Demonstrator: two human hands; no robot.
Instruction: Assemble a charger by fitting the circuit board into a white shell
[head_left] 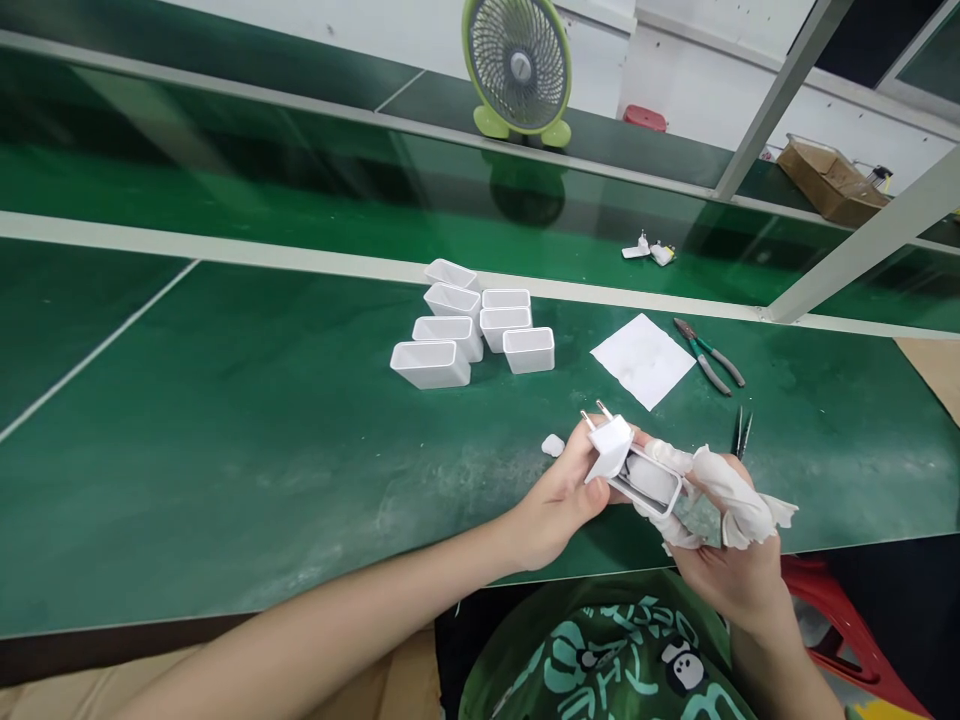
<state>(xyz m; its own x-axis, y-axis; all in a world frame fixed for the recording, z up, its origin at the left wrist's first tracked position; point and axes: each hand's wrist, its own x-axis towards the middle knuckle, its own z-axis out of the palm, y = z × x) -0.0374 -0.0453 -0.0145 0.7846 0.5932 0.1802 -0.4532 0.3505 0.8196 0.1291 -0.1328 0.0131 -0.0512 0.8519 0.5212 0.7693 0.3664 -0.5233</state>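
My left hand pinches a white two-pin plug piece with its metal pins pointing up and left. My right hand, its fingertips wrapped in white cloth or tape, grips a white open charger shell just under that plug piece. The plug piece sits at the shell's open mouth. Both hands hover above the near edge of the green bench. A small white bit lies on the bench left of my left hand.
Several empty white shells are grouped mid-bench. A white paper sheet, pliers and tweezers lie to the right. Further back: loose plug parts, a green fan, a cardboard box. A red stool stands lower right.
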